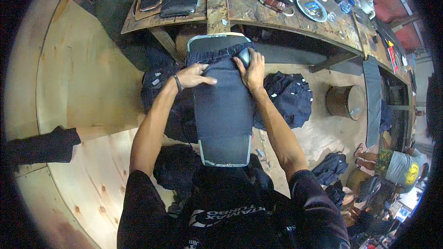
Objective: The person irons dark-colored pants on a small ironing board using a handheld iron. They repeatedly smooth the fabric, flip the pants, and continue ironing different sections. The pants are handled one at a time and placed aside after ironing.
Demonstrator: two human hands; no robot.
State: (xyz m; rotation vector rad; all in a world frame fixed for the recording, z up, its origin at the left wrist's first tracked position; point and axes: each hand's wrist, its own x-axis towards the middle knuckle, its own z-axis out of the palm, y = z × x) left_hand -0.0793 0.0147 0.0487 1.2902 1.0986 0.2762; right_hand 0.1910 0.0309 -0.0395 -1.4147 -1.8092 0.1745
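While a dark blue pair of jeans (224, 101) lies stretched over a long narrow board (225, 157), its long axis runs straight away from the person toward the wooden workbench (258, 11), waistband at the far end. The left hand (196, 76) rests flat on the cloth's left edge, fingers spread and holding nothing. The right hand (251, 71) sits a little farther up, nearer the waistband, its fingers curled around a small dark rounded tool (243, 56) pressed against the fabric. More dark clothes (288, 97) lie on the floor beside the board
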